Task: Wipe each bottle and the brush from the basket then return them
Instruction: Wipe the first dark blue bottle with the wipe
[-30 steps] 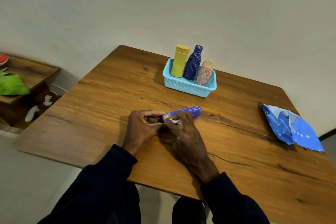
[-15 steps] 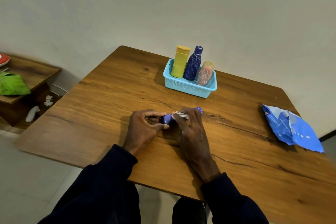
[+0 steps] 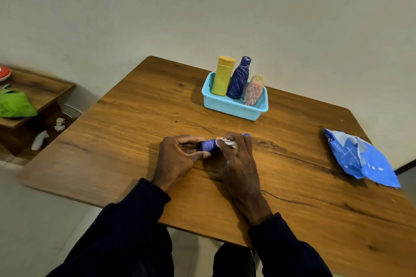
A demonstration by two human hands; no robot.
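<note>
A purple tube-shaped item [image 3: 209, 145] lies across the wooden table [image 3: 135, 123] in front of me. My left hand [image 3: 177, 157] pinches its near end. My right hand [image 3: 236, 159] presses a small white wipe [image 3: 227, 141] over its middle, hiding most of it; only the far tip [image 3: 246, 134] shows past my fingers. Behind them the light blue basket [image 3: 227, 108] holds a yellow bottle [image 3: 222, 76], a dark blue patterned bottle [image 3: 239, 78] and a pink patterned bottle [image 3: 254, 91] leaning to the right.
A blue wipes packet [image 3: 360, 157] lies at the table's right edge. To the left stands a low wooden shelf [image 3: 38, 92] with a green cloth [image 3: 15, 105], and white scraps [image 3: 40, 139] lie below it. The wall is close behind the table.
My right hand with the wipe has slid from the near part of the purple item towards its far end, covering more of it. My left hand has kept its hold.
</note>
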